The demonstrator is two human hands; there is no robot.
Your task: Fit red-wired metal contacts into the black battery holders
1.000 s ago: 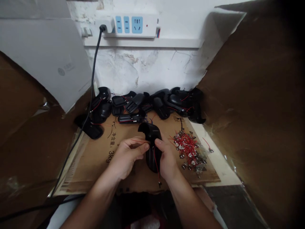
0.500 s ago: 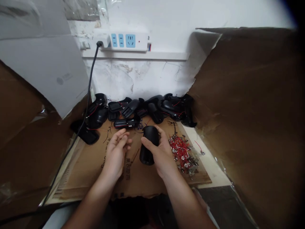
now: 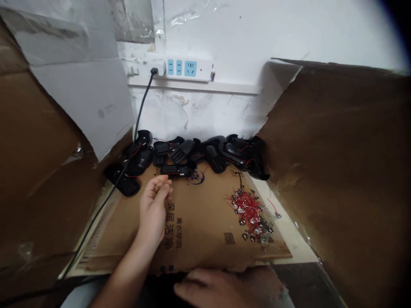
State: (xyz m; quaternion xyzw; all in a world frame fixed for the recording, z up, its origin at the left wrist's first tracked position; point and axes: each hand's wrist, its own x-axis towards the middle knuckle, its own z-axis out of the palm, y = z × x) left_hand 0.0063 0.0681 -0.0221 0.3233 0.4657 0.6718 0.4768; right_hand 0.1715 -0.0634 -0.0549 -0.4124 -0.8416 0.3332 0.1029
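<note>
My left hand [image 3: 156, 205] hovers over the cardboard sheet [image 3: 205, 214], its fingers loosely curled and nothing visible in them. Just beyond its fingertips lies a black plastic housing [image 3: 175, 170] with a red wire. My right hand [image 3: 212, 288] is low at the front edge of the sheet, partly blurred. Its fingers stretch leftward over the dark space below, and no object shows in them. To the right lies a heap of small metal contacts with red wires [image 3: 248, 214].
Several more black housings [image 3: 215, 159] lie in a row along the wall. A black cable [image 3: 138, 124] runs from the power strip [image 3: 189, 68] down the left side. Cardboard walls [image 3: 337, 149] stand on both sides. One loose wired contact [image 3: 278, 215] lies right of the heap.
My right hand has moved down toward me, and the black housing it held is out of sight. My left hand stays in nearly the same place. The view has tilted up slightly.
</note>
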